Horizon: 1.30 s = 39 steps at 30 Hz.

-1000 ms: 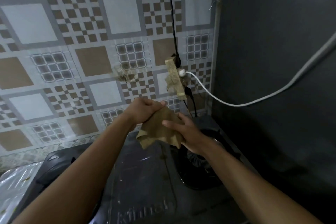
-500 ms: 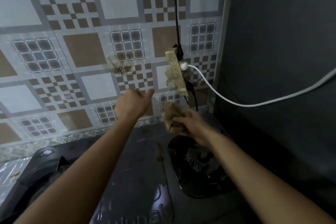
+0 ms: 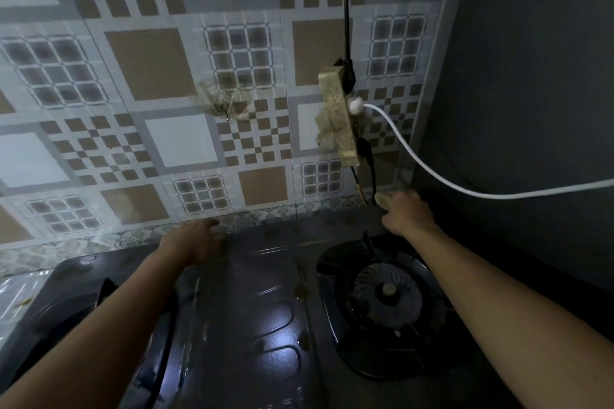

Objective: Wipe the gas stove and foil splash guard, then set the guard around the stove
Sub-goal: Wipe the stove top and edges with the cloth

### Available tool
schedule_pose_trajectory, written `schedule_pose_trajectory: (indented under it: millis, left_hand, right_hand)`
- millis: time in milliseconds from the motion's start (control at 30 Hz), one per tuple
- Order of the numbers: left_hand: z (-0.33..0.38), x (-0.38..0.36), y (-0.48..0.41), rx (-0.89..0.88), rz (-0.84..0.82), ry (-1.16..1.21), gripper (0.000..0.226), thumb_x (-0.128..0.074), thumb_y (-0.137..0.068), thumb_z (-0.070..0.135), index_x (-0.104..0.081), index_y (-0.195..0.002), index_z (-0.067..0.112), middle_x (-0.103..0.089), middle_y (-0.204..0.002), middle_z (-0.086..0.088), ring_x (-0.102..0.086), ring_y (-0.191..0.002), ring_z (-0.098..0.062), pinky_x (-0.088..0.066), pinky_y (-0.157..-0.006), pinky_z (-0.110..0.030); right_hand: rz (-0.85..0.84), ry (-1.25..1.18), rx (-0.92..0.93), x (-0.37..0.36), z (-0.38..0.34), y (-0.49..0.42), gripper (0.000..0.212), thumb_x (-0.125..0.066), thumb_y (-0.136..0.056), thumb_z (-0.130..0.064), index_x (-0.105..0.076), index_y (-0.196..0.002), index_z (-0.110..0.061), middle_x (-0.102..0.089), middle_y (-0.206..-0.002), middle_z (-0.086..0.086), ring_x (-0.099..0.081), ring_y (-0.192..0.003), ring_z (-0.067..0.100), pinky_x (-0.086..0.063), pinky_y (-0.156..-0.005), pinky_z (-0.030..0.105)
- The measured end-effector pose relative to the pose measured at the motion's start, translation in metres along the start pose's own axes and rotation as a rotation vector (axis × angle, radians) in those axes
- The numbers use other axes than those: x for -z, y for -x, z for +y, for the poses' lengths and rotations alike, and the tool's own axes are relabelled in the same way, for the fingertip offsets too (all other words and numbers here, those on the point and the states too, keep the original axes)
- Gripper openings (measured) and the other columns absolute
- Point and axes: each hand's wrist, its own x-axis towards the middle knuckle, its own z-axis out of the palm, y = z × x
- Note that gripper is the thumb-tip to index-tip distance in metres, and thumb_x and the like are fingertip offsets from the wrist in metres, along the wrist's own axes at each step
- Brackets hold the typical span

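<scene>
right hand (image 3: 407,212) gripping cloth (image 3: 385,198) at gas stove (image 3: 252,325) back corner

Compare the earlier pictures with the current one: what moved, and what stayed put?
The left hand let go of the cloth and dropped to the stove. The right hand carried the cloth to the back right corner. The stove stayed put.

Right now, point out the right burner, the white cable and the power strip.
right burner (image 3: 385,290), head view, on its centre cap.
white cable (image 3: 432,173), head view, mid-length.
power strip (image 3: 339,116), head view, on its grimy front face.
</scene>
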Motion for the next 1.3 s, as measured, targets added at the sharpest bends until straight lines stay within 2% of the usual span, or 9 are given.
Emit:
schedule_pose_trajectory:
  millis: [100,200,267,367,433,667,967,1133,1300]
  left_hand:
    - [-0.024,-0.012,-0.013,0.003,-0.136,-0.003,0.069,-0.046,-0.090,0.060,-0.034,-0.151,0.030,-0.045,-0.151,-0.011,-0.045,-0.136,-0.033,-0.035,-0.113,-0.049]
    - [-0.060,-0.041,-0.047,-0.014,-0.167,0.021,0.101,-0.039,-0.054,0.101,-0.038,-0.140,0.048,-0.053,-0.145,0.003,-0.053,-0.128,-0.028,-0.038,-0.107,-0.057]
    - [-0.048,-0.031,-0.029,-0.030,-0.177,-0.036,0.124,-0.043,-0.041,0.106,-0.030,-0.148,0.045,-0.044,-0.153,0.004,-0.045,-0.137,-0.027,-0.031,-0.112,-0.058]
    - [-0.032,-0.019,-0.010,-0.052,-0.189,-0.139,0.144,-0.041,-0.034,0.108,-0.011,-0.156,0.037,-0.019,-0.165,0.004,-0.023,-0.150,-0.026,-0.015,-0.118,-0.063]
    - [-0.035,-0.020,-0.009,-0.062,-0.187,-0.164,0.147,-0.038,-0.033,0.109,-0.004,-0.157,0.037,-0.008,-0.167,0.005,-0.015,-0.152,-0.026,-0.010,-0.117,-0.065]
    - [-0.044,-0.032,-0.016,-0.101,-0.166,-0.146,0.148,-0.034,-0.034,0.110,0.004,-0.157,0.037,0.003,-0.167,0.005,-0.004,-0.153,-0.027,-0.006,-0.117,-0.065]
    - [-0.050,-0.038,-0.031,-0.109,-0.192,-0.152,0.155,-0.036,-0.028,0.110,0.006,-0.157,0.034,0.005,-0.167,0.005,-0.002,-0.153,-0.029,-0.008,-0.118,-0.064]
    - [-0.052,-0.041,-0.031,-0.120,-0.184,-0.129,0.158,-0.033,-0.025,0.111,0.006,-0.157,0.033,0.006,-0.167,0.004,-0.001,-0.153,-0.029,-0.009,-0.118,-0.064]
    - [-0.051,-0.041,-0.032,-0.108,-0.186,-0.128,0.157,-0.034,-0.025,0.111,0.006,-0.156,0.035,0.006,-0.167,0.004,0.000,-0.153,-0.029,-0.008,-0.118,-0.064]
  right_hand:
    - [-0.188,-0.028,-0.001,-0.004,-0.003,-0.013,0.052,-0.029,-0.101,-0.042,-0.050,-0.141,-0.017,-0.039,-0.154,0.013,-0.039,-0.137,0.036,-0.035,-0.110,0.044]
    - [-0.230,-0.020,0.019,-0.011,0.002,-0.022,0.043,-0.022,-0.104,-0.029,-0.055,-0.131,-0.021,-0.039,-0.154,0.014,-0.039,-0.137,0.038,-0.033,-0.112,0.046]
    - [-0.262,-0.027,0.023,-0.017,0.006,-0.022,0.032,-0.024,-0.101,-0.020,-0.050,-0.111,-0.034,-0.031,-0.157,0.015,-0.033,-0.139,0.041,-0.029,-0.114,0.051]
    - [-0.314,-0.088,-0.053,-0.019,0.006,-0.020,0.048,-0.022,-0.106,-0.027,-0.023,-0.154,-0.024,0.005,-0.168,0.008,-0.002,-0.152,0.041,-0.011,-0.122,0.054]
    - [-0.342,-0.153,-0.146,-0.016,0.005,-0.022,0.059,-0.022,-0.108,-0.037,-0.004,-0.160,-0.018,0.013,-0.167,0.006,0.006,-0.153,0.034,-0.008,-0.124,0.048]
    - [-0.374,-0.100,-0.139,-0.026,0.002,-0.026,0.056,-0.016,-0.109,-0.025,0.008,-0.159,-0.023,0.024,-0.165,0.007,0.015,-0.151,0.039,-0.001,-0.123,0.053]
    - [-0.437,-0.069,-0.100,-0.029,-0.028,-0.024,0.060,-0.015,-0.109,-0.038,0.005,-0.160,-0.015,0.019,-0.166,0.007,0.016,-0.152,0.035,0.001,-0.121,0.052]
    - [-0.481,0.038,-0.034,-0.033,-0.053,-0.023,0.059,-0.018,-0.106,-0.012,0.003,-0.160,-0.023,0.023,-0.164,0.016,0.015,-0.150,0.046,-0.001,-0.119,0.060]
    - [-0.470,0.127,0.085,-0.037,-0.085,-0.009,0.059,-0.030,-0.099,-0.010,-0.018,-0.157,-0.015,0.003,-0.165,0.021,-0.001,-0.151,0.043,-0.008,-0.122,0.055]
